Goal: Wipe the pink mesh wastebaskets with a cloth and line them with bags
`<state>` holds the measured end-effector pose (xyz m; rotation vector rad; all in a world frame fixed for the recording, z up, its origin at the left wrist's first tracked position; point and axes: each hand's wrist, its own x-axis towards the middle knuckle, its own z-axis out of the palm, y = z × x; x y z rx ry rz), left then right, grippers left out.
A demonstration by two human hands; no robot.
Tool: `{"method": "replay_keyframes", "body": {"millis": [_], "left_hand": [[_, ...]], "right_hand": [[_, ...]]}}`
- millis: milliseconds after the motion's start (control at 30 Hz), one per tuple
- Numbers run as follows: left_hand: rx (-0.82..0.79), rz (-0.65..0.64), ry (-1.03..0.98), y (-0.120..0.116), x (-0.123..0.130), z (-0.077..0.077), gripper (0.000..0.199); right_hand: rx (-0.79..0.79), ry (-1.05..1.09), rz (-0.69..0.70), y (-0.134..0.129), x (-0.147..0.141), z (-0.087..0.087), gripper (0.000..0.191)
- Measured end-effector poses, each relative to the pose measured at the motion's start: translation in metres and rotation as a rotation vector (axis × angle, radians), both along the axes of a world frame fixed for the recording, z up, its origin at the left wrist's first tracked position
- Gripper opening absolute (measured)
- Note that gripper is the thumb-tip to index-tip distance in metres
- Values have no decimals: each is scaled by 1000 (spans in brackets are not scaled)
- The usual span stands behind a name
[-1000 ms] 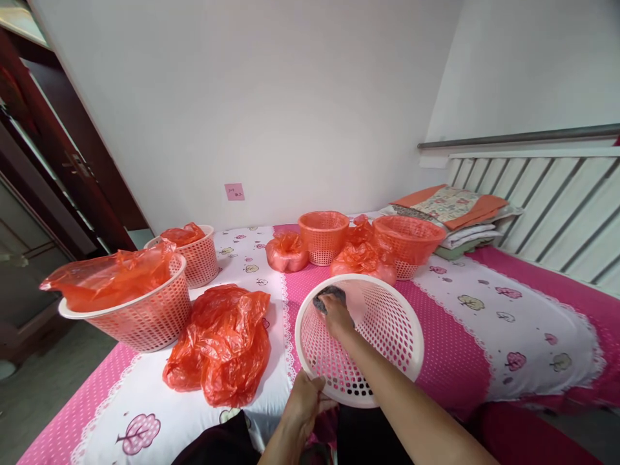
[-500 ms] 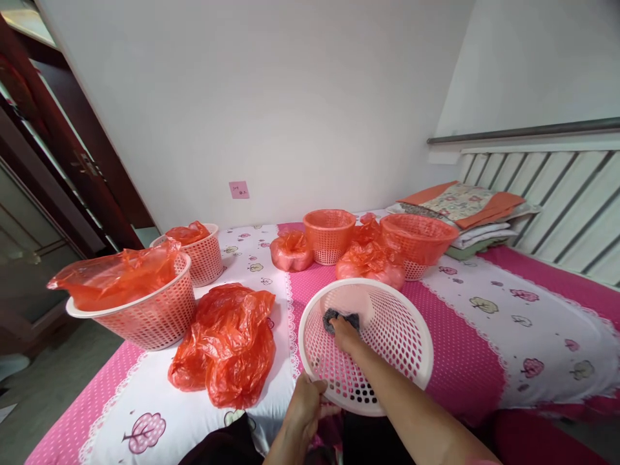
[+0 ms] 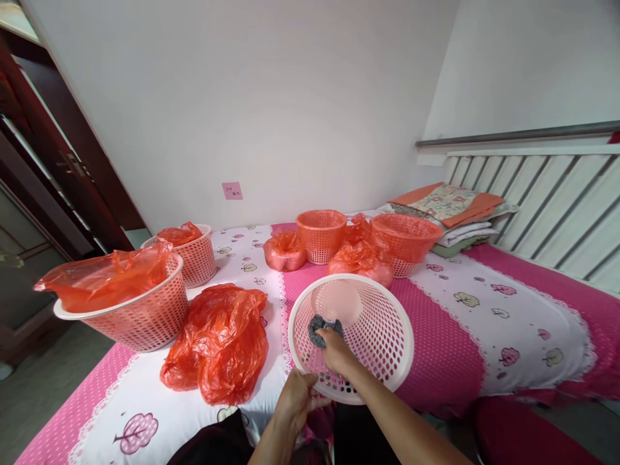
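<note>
A pale pink perforated basket [image 3: 397, 323] lies tilted on its side at the bed's near edge, its mouth facing me. My left hand [image 3: 296, 394] grips its rim at the lower left, with the thumb over the edge. Inside the basket, my right hand [image 3: 335, 349] holds a dark grey cloth [image 3: 317, 330] against the left inner wall, below the basket's bottom disc. A crumpled red plastic bag [image 3: 223, 342] rests on the bed to the left of my hands.
Red-bag-lined baskets stand at the left [image 3: 155, 316], back left [image 3: 199, 258], back centre [image 3: 317, 248] and back right [image 3: 404, 265]. Tied red bags [image 3: 285, 250] [image 3: 361, 261] sit between them. Folded bedding [image 3: 450, 203] lies by the white headboard [image 3: 547, 200].
My right hand and the cloth have moved slightly down along the basket's inner wall. The whole view has shifted a little, so things appear further left. My left hand still grips the rim.
</note>
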<state>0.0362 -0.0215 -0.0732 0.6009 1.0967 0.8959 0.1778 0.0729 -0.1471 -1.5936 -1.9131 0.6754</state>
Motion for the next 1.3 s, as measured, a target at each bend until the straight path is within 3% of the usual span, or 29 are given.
{"method": "replay_keyframes", "body": {"millis": [133, 367, 500, 667, 800, 933, 1067, 1133, 1200, 1300], "left_hand": [[-12, 3, -24, 0, -2, 3, 4], [-47, 0, -112, 2, -6, 14, 43], [-44, -14, -89, 1, -5, 18, 52], [-13, 54, -90, -2, 2, 21, 54], [40, 41, -7, -1, 1, 13, 47], [63, 97, 88, 4, -3, -1, 37], [45, 70, 96, 3, -2, -8, 24], [-24, 13, 103, 1, 0, -10, 15], [-76, -38, 110, -1, 3, -11, 13], [-65, -40, 142, -1, 4, -14, 24]], "right_hand": [[21, 78, 37, -30, -5, 16, 68], [-31, 311, 114, -68, -5, 57, 63], [-72, 360, 200, -91, 5, 77, 62], [-93, 158, 363, -120, 27, 93, 61], [-153, -90, 375, -129, 49, 98, 60], [-175, -106, 258, -117, 71, 100, 53], [101, 78, -74, -86, 81, 101, 61], [246, 102, -172, -66, 80, 99, 61], [308, 45, -213, -44, 74, 95, 64], [237, -145, -268, -9, 60, 85, 67]]}}
